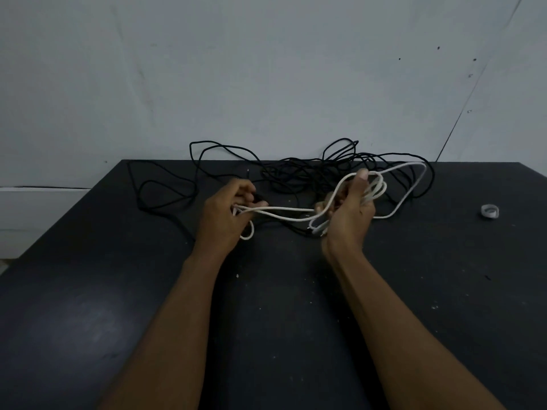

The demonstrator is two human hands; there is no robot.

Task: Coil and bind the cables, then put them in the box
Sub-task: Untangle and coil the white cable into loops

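In the head view, the right hand [350, 216] grips gathered loops of white cable [284, 209]; the left hand [225, 210], at its nine o'clock, pinches the slack strand. Black cable [291, 168] sprawls at twelve o'clock, so the trailing white loop could snag it and spoil the coil.

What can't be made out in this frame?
Head view only.
- box: none in frame.
- white cable: how many loops, hidden by right hand.
- left hand: fingertips curled out of sight.
- black cable: lost against the dark table.
- pale ring: too small to identify.
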